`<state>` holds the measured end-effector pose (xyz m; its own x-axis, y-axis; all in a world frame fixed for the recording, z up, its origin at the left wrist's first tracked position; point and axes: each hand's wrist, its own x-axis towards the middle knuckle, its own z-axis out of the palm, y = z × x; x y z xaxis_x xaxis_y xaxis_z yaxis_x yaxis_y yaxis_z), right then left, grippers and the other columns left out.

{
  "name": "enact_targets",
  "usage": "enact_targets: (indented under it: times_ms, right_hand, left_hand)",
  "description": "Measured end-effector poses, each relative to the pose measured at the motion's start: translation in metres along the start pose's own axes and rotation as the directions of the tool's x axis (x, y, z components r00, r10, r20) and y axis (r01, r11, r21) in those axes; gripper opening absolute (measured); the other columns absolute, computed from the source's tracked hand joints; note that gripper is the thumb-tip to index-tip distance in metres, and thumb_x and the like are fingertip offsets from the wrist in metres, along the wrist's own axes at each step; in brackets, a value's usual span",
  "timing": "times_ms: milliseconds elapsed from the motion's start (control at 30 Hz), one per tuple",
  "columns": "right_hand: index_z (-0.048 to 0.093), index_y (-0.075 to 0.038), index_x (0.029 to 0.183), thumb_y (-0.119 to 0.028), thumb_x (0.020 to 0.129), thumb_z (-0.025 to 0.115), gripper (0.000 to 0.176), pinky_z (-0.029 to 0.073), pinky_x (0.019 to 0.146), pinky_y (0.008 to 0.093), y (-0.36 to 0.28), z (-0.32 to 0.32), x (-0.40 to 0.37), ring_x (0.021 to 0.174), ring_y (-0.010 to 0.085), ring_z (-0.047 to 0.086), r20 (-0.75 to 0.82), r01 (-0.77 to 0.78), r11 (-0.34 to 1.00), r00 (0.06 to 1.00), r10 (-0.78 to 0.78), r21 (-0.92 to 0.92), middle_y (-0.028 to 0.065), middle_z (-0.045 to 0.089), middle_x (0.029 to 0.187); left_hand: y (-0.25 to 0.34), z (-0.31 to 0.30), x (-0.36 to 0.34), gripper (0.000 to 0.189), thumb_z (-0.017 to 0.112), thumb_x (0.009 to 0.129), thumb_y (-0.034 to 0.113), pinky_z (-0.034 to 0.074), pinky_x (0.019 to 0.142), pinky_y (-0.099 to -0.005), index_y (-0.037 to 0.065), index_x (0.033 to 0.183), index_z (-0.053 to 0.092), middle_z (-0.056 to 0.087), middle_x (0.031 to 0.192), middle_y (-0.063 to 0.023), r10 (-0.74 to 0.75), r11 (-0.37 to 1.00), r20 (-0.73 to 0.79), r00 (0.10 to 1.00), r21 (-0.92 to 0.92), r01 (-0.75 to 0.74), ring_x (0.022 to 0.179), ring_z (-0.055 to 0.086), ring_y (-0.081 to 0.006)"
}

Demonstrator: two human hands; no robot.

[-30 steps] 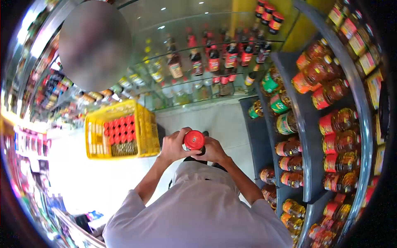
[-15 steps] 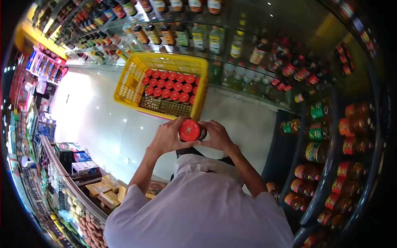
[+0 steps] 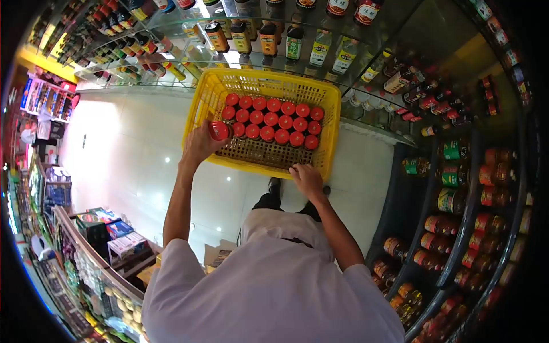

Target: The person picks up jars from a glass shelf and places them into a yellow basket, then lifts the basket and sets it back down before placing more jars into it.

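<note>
My left hand (image 3: 200, 142) is wrapped round a red-lidded jar (image 3: 219, 131), held over the left end of a yellow plastic basket (image 3: 257, 167). Inside the basket, several more jars with red lids (image 3: 271, 119) stand upright in rows, filling the far part; the perforated floor shows along the near side. At the basket's near rim, toward its right end, my right hand (image 3: 309, 178) has its fingers curled over the edge.
Glass shelves with sauce bottles (image 3: 267, 39) run behind the basket. Dark racks of oil bottles (image 3: 437, 243) stand on the right. A produce counter (image 3: 103, 266) and boxes (image 3: 123, 243) are at lower left. Pale tiled floor (image 3: 143, 154) lies between.
Both hands were round the jar near my body. My left hand has carried it forward over the basket's left end, while my right hand has let go and taken the near rim.
</note>
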<state>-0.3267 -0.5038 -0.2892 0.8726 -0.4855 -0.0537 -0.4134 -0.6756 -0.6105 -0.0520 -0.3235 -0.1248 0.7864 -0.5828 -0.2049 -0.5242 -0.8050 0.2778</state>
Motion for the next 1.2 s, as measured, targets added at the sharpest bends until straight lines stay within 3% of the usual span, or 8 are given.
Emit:
enact_targets:
  times_ms: [300,367,533,600,667,867,933,1200]
  right_hand:
    - [0.06,-0.006,0.076,-0.034,0.092,0.052,0.033,0.05,0.07,0.046,-0.013,0.004,0.005,0.079,0.0304,0.06,0.004,-0.112,0.976,0.993,0.115,-0.189,0.0093,0.064,0.074]
    - [0.062,-0.007,0.083,-0.035,0.092,0.053,0.031,0.051,0.067,0.0446,-0.008,0.005,0.006,0.08,0.0297,0.061,-0.011,-0.079,0.98,0.997,0.078,-0.183,0.0098,0.064,0.077]
    - [0.065,-0.007,0.097,-0.035,0.091,0.055,0.03,0.052,0.067,0.0429,-0.007,0.009,0.008,0.08,0.0295,0.063,-0.077,-0.074,0.981,0.995,0.061,-0.179,0.0117,0.065,0.082]
    - [0.065,-0.007,0.102,-0.035,0.09,0.056,0.031,0.052,0.067,0.0427,-0.008,0.008,0.002,0.08,0.0295,0.063,-0.05,-0.111,0.974,0.993,0.103,-0.197,0.0123,0.065,0.083]
    - [0.065,-0.006,0.102,-0.034,0.089,0.058,0.032,0.052,0.068,0.0422,-0.009,0.007,0.003,0.08,0.0295,0.063,-0.062,-0.101,0.974,0.994,0.09,-0.202,0.0124,0.065,0.083]
    - [0.066,-0.004,0.1,-0.033,0.089,0.059,0.032,0.052,0.066,0.0407,-0.008,0.008,0.005,0.076,0.0292,0.063,-0.122,-0.048,0.983,0.992,0.026,-0.178,0.0122,0.065,0.08]
    - [0.066,-0.004,0.1,-0.033,0.089,0.059,0.032,0.052,0.066,0.0405,-0.009,0.007,0.005,0.075,0.029,0.063,-0.111,-0.059,0.979,0.993,0.038,-0.195,0.0121,0.065,0.08]
    - [0.067,-0.005,0.098,-0.033,0.089,0.059,0.03,0.052,0.064,0.04,-0.008,0.008,0.004,0.072,0.0273,0.063,-0.102,-0.073,0.972,0.994,0.051,-0.223,0.01,0.065,0.075]
  left_hand:
    - [-0.123,0.13,0.109,0.081,0.081,0.06,0.042,0.053,0.075,-0.0482,0.003,0.121,0.044,0.067,0.094,-0.0235,-0.019,0.984,0.292,0.956,0.177,-0.035,0.089,0.065,-0.0398]
    - [-0.141,0.159,0.126,0.094,0.083,0.055,0.039,0.053,0.077,-0.0482,0.004,0.13,0.038,0.067,0.096,-0.0233,-0.026,0.988,0.336,0.942,0.153,-0.028,0.091,0.065,-0.0404]
    - [-0.161,0.198,0.159,0.085,0.082,0.058,0.045,0.053,0.075,-0.0472,0.001,0.122,0.045,0.067,0.094,-0.0229,-0.013,0.99,0.389,0.921,0.137,-0.044,0.088,0.066,-0.0401]
    - [-0.158,0.212,0.169,0.088,0.081,0.058,0.047,0.054,0.074,-0.0463,0.002,0.124,0.043,0.068,0.092,-0.0224,-0.103,0.995,0.43,0.897,0.053,0.088,0.086,0.066,-0.0395]
    - [-0.152,0.206,0.167,0.076,0.085,0.056,0.036,0.054,0.074,-0.0456,0.001,0.115,0.05,0.067,0.093,-0.0222,-0.004,0.992,0.405,0.914,-0.113,0.055,0.089,0.066,-0.0381]
    - [-0.188,0.261,0.195,0.086,0.085,0.052,0.029,0.053,0.081,-0.0448,0.0,0.123,0.048,0.065,0.101,-0.025,0.014,1.0,0.371,0.928,-0.022,-0.007,0.097,0.063,-0.04]
    - [-0.201,0.277,0.202,0.089,0.086,0.05,0.03,0.051,0.085,-0.0436,0.001,0.124,0.047,0.066,0.101,-0.0243,0.206,0.979,0.217,0.954,-0.04,-0.202,0.099,0.063,-0.0384]
    - [-0.172,0.251,0.195,0.079,0.085,0.056,0.032,0.052,0.082,-0.0402,-0.003,0.118,0.05,0.066,0.105,-0.0203,0.057,0.976,0.369,0.928,-0.216,0.026,0.098,0.065,-0.0324]
